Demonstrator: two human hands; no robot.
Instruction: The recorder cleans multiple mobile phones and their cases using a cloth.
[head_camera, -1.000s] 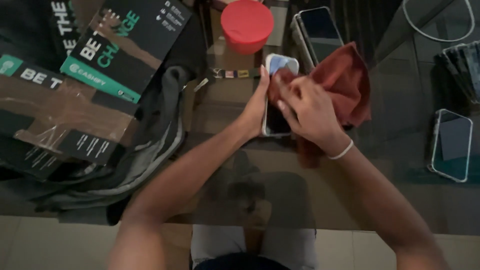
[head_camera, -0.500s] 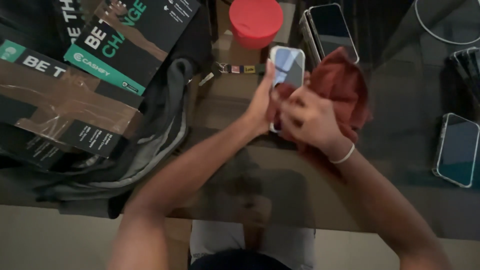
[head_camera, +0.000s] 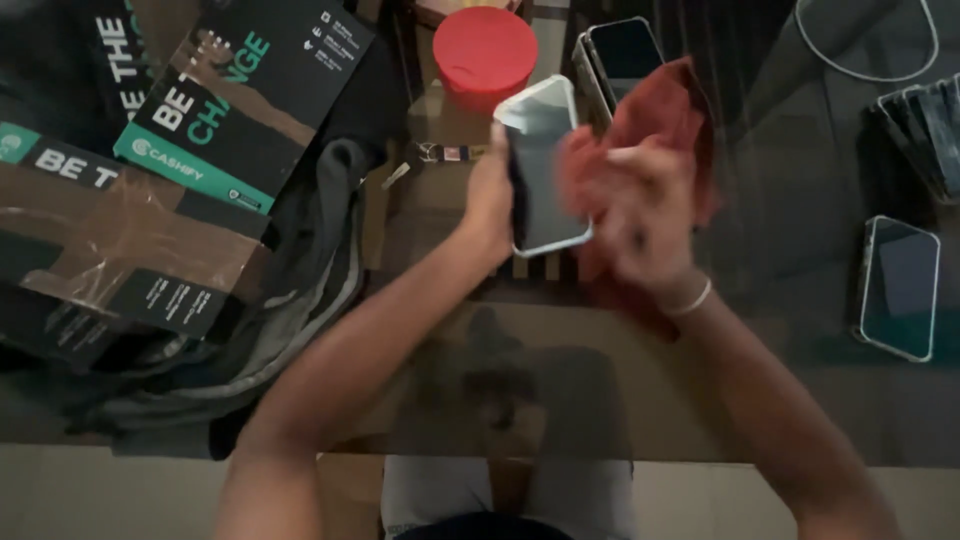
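The left hand (head_camera: 490, 200) now grips the slim silver-edged smartphone (head_camera: 543, 165) higher above the glass counter (head_camera: 780, 250), screen bared; the right hand (head_camera: 640, 215), clenching the rust-red cloth (head_camera: 665, 120), has slid beside it.

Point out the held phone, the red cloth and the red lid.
held phone (head_camera: 543, 160), head view, middle of its screen.
red cloth (head_camera: 665, 115), head view, upper fold above the hand.
red lid (head_camera: 484, 48), head view, centre of its top.

The right hand (head_camera: 640, 215) is blurring, its fingers indistinct against the red cloth (head_camera: 650, 130). The left hand (head_camera: 490, 200) is hiding the phone's (head_camera: 540, 165) left edge. The stacked phones (head_camera: 925, 120) are running off the right edge.
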